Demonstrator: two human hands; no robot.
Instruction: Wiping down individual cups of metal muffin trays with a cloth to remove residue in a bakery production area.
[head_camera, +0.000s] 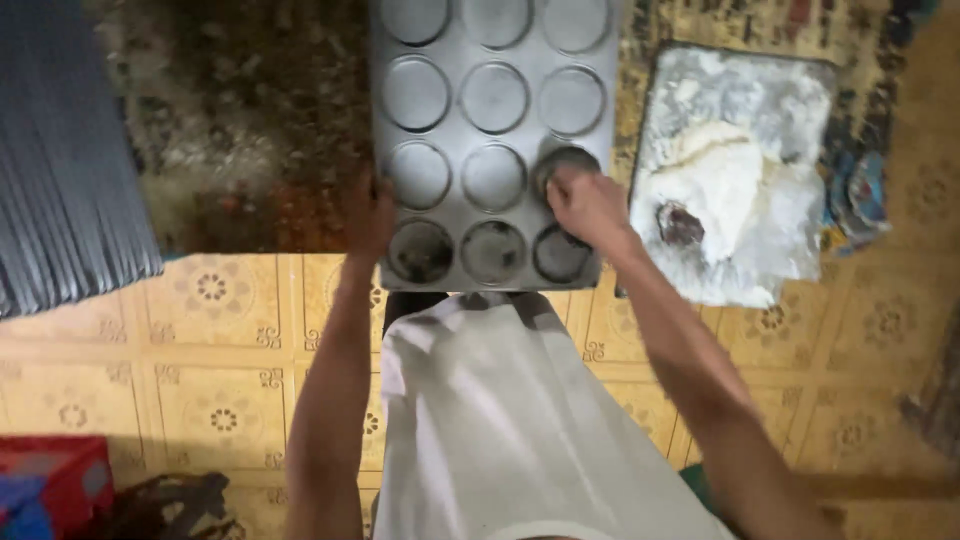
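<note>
Two hands work a grey metal baking tray with round cups (495, 250) on the floor.

Nearest, a white cloth (500, 420) covers the lap above yellow patterned floor tiles (210, 330). The left hand (368, 218) clasps the tray's near left edge, seemingly steadying it; its grip is blurred, so I cannot tell. The right hand (588, 205) presses bunched fingers into a cup by the right edge. Beyond, a floured board with white dough (730, 170) lies clear of both.
</note>
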